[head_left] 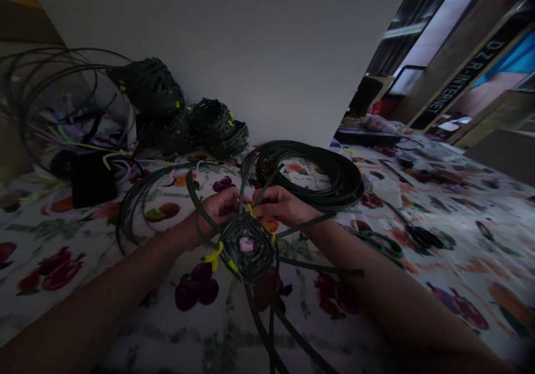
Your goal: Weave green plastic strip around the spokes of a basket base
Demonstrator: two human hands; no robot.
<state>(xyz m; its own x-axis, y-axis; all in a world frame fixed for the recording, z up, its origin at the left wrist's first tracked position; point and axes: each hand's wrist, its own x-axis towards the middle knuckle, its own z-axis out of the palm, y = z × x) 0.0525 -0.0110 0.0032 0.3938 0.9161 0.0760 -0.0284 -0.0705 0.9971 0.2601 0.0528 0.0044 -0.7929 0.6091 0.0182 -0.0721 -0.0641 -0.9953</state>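
A small round woven base of dark green strips, with a pink centre and yellow ties, is held just above a fruit-print cloth. My left hand grips its far left edge with fingers curled. My right hand pinches dark strips at its far right edge. Loose strip ends fan out from the base toward me and to the right.
A large coil of dark strips lies behind my right hand. Several finished dark woven baskets stand against the white wall. More coiled strips and coloured cords pile up at the left. Scissors lie at the right.
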